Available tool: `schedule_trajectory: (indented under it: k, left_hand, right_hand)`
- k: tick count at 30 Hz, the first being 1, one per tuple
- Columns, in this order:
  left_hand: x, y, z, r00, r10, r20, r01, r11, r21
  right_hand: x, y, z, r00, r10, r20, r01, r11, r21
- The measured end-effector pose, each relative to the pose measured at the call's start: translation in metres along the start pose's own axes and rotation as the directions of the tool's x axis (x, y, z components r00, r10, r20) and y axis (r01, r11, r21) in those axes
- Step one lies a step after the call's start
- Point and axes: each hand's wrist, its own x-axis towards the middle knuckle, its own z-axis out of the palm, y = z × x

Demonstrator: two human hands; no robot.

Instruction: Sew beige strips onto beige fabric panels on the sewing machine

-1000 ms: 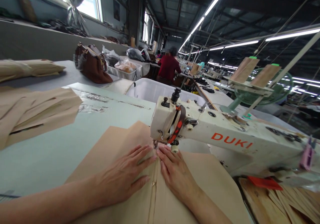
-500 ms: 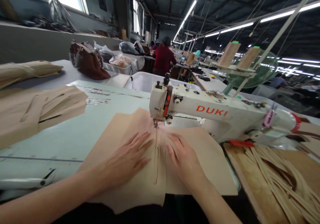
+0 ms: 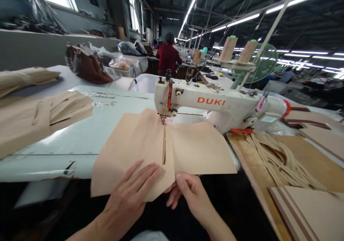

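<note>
A tan fabric piece (image 3: 134, 144) with a zipper down its middle lies on the pale green table (image 3: 80, 140), its far end under the needle of a white DUKI sewing machine (image 3: 215, 103). My left hand (image 3: 129, 194) lies flat on the fabric's near edge with its fingers spread. My right hand (image 3: 188, 194) pinches the near edge of the fabric beside the zipper's end, thumb on top and fingers underneath.
Stacked tan pieces (image 3: 34, 115) lie at the left, with snips (image 3: 68, 169) near the front edge. Tan strips (image 3: 276, 158) and panels fill the wooden board at the right. A brown handbag (image 3: 86, 65), a white bin (image 3: 145, 83), thread cones (image 3: 228, 47) and a person in red (image 3: 168, 56) are beyond.
Both hands slid back from beside the needle to the fabric's near edge. The right hand went from flat to pinching the edge. The view pulled back.
</note>
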Motion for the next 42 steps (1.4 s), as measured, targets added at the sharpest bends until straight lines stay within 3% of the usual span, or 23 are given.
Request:
schedule_trajectory:
  k: [2, 4, 6, 8, 10, 14, 24, 32, 38, 42]
  left_hand:
    - [0.012, -0.004, -0.022, 0.996, -0.091, -0.023, 0.089, 0.994, -0.064]
    - [0.026, -0.009, -0.040, 0.973, -0.229, -0.002, 0.228, 0.969, -0.099]
    - [0.041, -0.014, -0.055, 0.932, -0.355, 0.075, 0.361, 0.926, -0.112]
    - [0.054, -0.017, -0.067, 0.883, -0.439, 0.167, 0.459, 0.882, -0.107]
    - [0.064, -0.018, -0.076, 0.854, -0.475, 0.214, 0.505, 0.856, -0.112]
    - [0.074, -0.018, -0.085, 0.842, -0.489, 0.226, 0.525, 0.840, -0.139]
    - [0.066, -0.016, -0.074, 0.838, -0.485, 0.248, 0.538, 0.810, -0.233]
    - [0.063, -0.016, -0.075, 0.835, -0.489, 0.253, 0.546, 0.797, -0.259]
    - [0.063, -0.014, -0.074, 0.837, -0.482, 0.259, 0.543, 0.793, -0.278]
    - [0.060, -0.014, -0.075, 0.831, -0.490, 0.263, 0.551, 0.791, -0.267]
  right_hand:
    - [0.004, -0.012, -0.007, 0.975, -0.208, -0.082, 0.166, 0.918, -0.361]
    - [0.013, -0.013, -0.009, 0.909, -0.416, -0.034, 0.300, 0.708, -0.639]
    - [0.023, -0.007, -0.008, 0.878, -0.471, 0.087, 0.381, 0.578, -0.722]
    - [0.031, 0.003, -0.006, 0.884, -0.437, 0.167, 0.407, 0.543, -0.735]
    - [0.036, 0.011, -0.006, 0.891, -0.410, 0.194, 0.405, 0.527, -0.747]
    - [0.039, 0.020, -0.013, 0.880, -0.449, 0.157, 0.401, 0.520, -0.754]
    - [0.044, 0.026, -0.012, 0.818, -0.573, 0.047, 0.438, 0.568, -0.697]
    - [0.040, 0.021, -0.008, 0.874, -0.480, 0.082, 0.358, 0.521, -0.775]
    - [0.042, 0.025, -0.008, 0.852, -0.523, 0.028, 0.378, 0.576, -0.725]
    - [0.043, 0.027, -0.008, 0.801, -0.599, -0.002, 0.440, 0.591, -0.676]
